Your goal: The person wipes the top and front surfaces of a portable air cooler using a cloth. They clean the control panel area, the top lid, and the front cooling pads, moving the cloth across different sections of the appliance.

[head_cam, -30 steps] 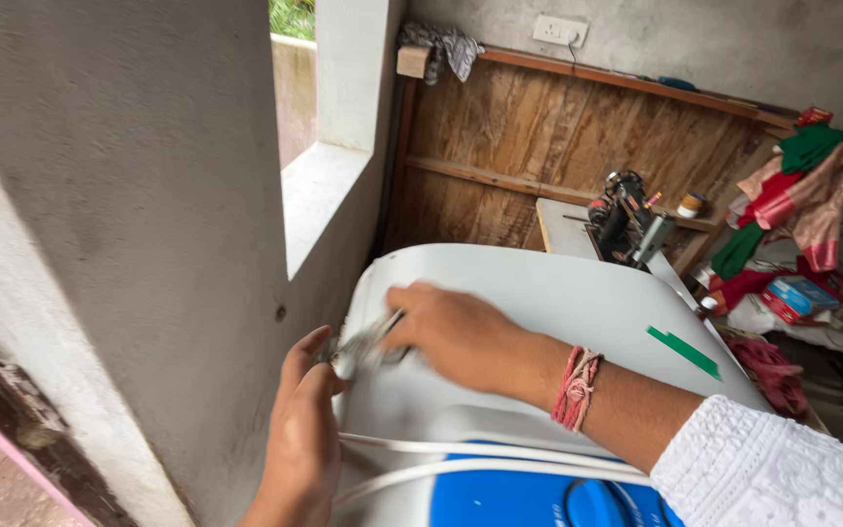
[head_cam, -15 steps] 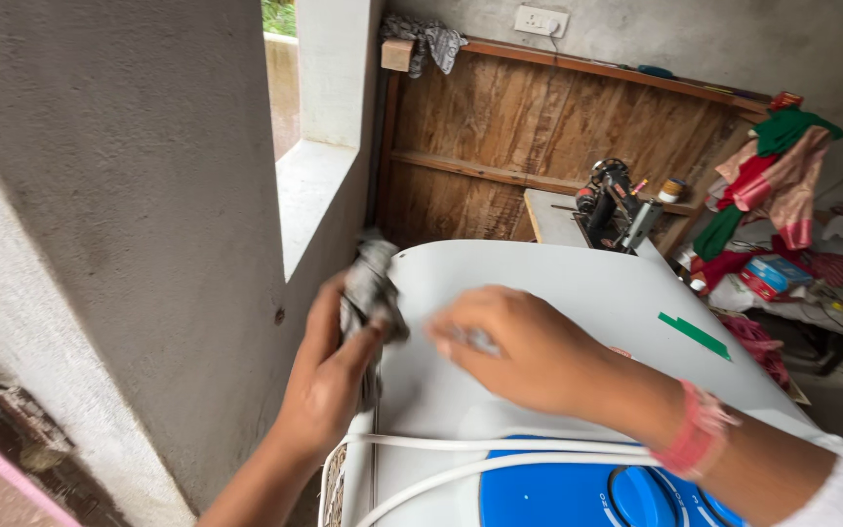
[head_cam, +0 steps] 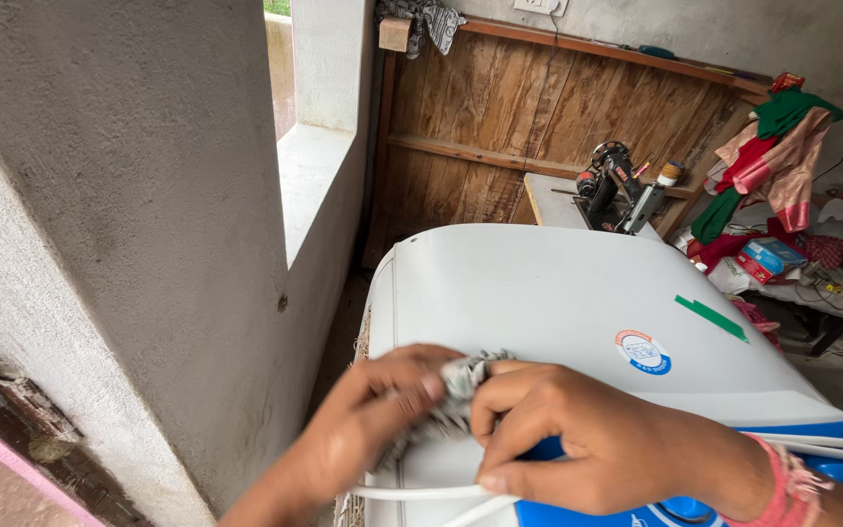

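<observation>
Washing machine [head_cam: 558, 322], white with a blue front panel, stands beside the grey wall [head_cam: 148, 244]. Behind it, a sewing machine [head_cam: 617, 195] sits against wooden boards. Over the washer's near edge, the left hand [head_cam: 373, 420] and right hand [head_cam: 587, 439] both pinch a crumpled grey cloth [head_cam: 456, 390] (blurred), each grip pressed around it.
</observation>
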